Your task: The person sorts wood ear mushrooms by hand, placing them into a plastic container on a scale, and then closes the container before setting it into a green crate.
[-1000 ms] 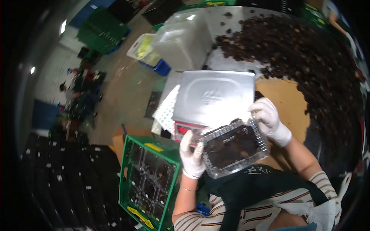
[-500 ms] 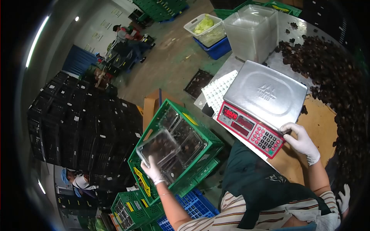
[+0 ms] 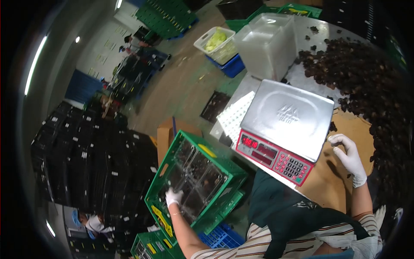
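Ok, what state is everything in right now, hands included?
Left hand: inside the green crate, at the clear packs; grip unclear.
Right hand: above the cardboard, fingers curled; grip unclear.
Scale: display lit red, platform bare.
Green crate: open-topped, holding filled packs.
Dark pieces: loose, heaped across the table.
Clear tubs: stacked.
White basket: uncovered, yellow-green contents visible.

With the scale (image 3: 286,123) as the clock's centre, the tubs (image 3: 261,52) stand towards twelve on the table (image 3: 323,32), the heap (image 3: 358,73) spreads around two, the board (image 3: 360,129) lies at four under the right hand (image 3: 348,159), and the sheet (image 3: 236,115) sits at nine. At eight, beyond the table's edge, the crate (image 3: 235,170) holds the boxes (image 3: 200,177) and the left hand (image 3: 173,197); the basket (image 3: 224,54) is off the table at half past ten.
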`<state>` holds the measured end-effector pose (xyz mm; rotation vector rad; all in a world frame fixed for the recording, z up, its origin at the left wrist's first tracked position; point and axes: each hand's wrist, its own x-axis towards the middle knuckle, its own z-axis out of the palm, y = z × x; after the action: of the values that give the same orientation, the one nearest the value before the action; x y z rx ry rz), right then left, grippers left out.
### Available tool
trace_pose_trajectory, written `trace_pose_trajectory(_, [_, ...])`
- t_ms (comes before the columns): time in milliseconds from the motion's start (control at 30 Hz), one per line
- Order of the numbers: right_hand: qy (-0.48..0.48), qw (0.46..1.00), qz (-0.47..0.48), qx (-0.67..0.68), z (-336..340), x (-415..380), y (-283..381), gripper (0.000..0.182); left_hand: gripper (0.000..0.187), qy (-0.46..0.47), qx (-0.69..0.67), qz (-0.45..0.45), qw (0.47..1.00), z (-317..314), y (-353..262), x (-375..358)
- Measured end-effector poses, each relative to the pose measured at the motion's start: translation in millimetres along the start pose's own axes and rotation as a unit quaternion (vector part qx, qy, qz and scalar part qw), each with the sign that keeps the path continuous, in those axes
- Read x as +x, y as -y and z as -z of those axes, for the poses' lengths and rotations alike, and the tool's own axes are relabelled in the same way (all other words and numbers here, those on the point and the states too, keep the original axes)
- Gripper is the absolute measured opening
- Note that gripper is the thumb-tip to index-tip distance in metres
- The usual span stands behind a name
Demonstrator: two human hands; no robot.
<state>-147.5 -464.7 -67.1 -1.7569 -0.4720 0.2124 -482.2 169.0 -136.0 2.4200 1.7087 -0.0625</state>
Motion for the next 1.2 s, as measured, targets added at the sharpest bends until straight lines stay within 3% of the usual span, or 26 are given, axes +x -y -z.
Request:
trace_pose_trajectory(33, [-0.006,1.000,0.003,0.002,3.5,0.2,0.7,0.019,0.054,-0.029,-0.024,-0.105,0.994,30.4,-67.5,2.9])
trace_pose_trajectory(67, [-0.017,1.000,0.005,0.001,6.3,-0.1,2.8,0.019,0.051,-0.161,-0.054,-0.265,0.949,28.7,-104.0,28.6])
trace_pose_trajectory(100, [-0.028,0.999,-0.022,0.020,7.4,-0.8,8.1,0.019,0.054,-0.055,-0.114,-0.262,0.957,80.5,-199.4,-5.6])
trace_pose_trajectory(133, [-0.035,0.998,-0.039,0.026,8.9,-2.0,10.8,0.020,0.052,-0.160,-0.135,-0.371,0.905,72.5,-239.5,19.9])
trace_pose_trajectory(167, [-0.043,0.999,-0.012,0.002,10.7,-3.9,5.6,0.020,0.048,-0.161,-0.189,-0.453,0.856,75.5,-292.5,36.9])
trace_pose_trajectory(200, [-0.052,0.998,0.012,-0.023,12.2,-6.8,0.9,0.020,0.040,-0.173,-0.173,-0.503,0.829,99.1,-356.0,9.3])
trace_pose_trajectory(267, [-0.063,0.998,-0.005,-0.020,12.9,-15.1,5.5,0.019,0.035,-0.199,-0.179,-0.609,0.747,118.3,-458.8,-12.1])
trace_pose_trajectory(367, [-0.078,0.996,-0.003,-0.048,15.9,-37.6,-11.2,0.017,0.030,-0.219,-0.144,-0.672,0.692,127.9,-580.1,-27.2])
trace_pose_trajectory(433, [-0.088,0.994,-0.045,-0.041,14.2,-61.1,-20.9,0.019,0.037,-0.221,-0.070,-0.667,0.708,126.4,-639.9,-18.7])
trace_pose_trajectory(467, [-0.091,0.992,-0.080,-0.028,11.0,-72.6,-22.1,0.020,0.044,-0.158,-0.070,-0.648,0.742,134.2,-659.5,-34.8])
trace_pose_trajectory(500, [-0.071,0.988,-0.133,-0.029,10.1,-83.0,-27.8,0.023,0.048,-0.183,-0.092,-0.671,0.713,118.9,-682.4,-5.1])
trace_pose_trajectory(533, [-0.092,0.988,-0.126,-0.019,5.6,-93.9,-33.4,0.026,0.049,-0.204,-0.030,-0.672,0.711,101.6,-709.0,32.6])
trace_pose_trajectory(567, [-0.105,0.986,-0.128,-0.016,-0.5,-105.3,-45.2,0.027,0.048,-0.208,-0.040,-0.628,0.749,107.0,-703.9,4.0])
trace_pose_trajectory(633, [-0.107,0.981,-0.161,0.007,-2.3,-120.4,-56.6,0.028,0.052,-0.233,-0.001,-0.567,0.790,88.3,-727.3,59.6])
trace_pose_trajectory(667, [-0.127,0.978,-0.167,0.011,0.4,-124.9,-59.7,0.027,0.052,-0.152,0.018,-0.521,0.840,91.4,-735.1,58.5])
trace_pose_trajectory(767, [-0.161,0.969,-0.188,0.020,14.3,-128.6,-66.8,0.027,0.036,-0.076,0.079,-0.414,0.904,92.9,-742.5,33.2])
trace_pose_trajectory(867, [-0.205,0.959,-0.197,0.010,44.0,-120.3,-60.8,0.025,0.036,-0.113,0.110,-0.454,0.877,80.2,-745.1,59.5])
trace_pose_trajectory(967, [-0.275,0.939,-0.099,-0.180,85.9,-109.2,-65.0,0.024,0.037,-0.157,0.112,-0.503,0.842,70.9,-743.0,82.2])
trace_pose_trajectory(1000, [-0.304,0.910,-0.044,-0.279,106.4,-104.5,-71.6,0.026,0.037,-0.169,0.114,-0.519,0.830,69.7,-741.4,87.3])
trace_pose_trajectory(1067, [-0.333,0.872,-0.143,-0.330,152.9,-100.1,-79.2,0.036,0.037,-0.205,0.091,-0.548,0.806,69.7,-738.9,95.5])
trace_pose_trajectory(1133, [-0.490,0.715,-0.159,-0.473,170.3,-94.3,-111.3,0.048,0.038,-0.259,0.023,-0.550,0.794,67.6,-735.5,99.7])
trace_pose_trajectory(1200, [-0.456,0.688,-0.215,-0.522,166.0,-83.6,-132.3,0.056,0.027,-0.330,-0.077,-0.529,0.778,65.9,-729.0,87.5])
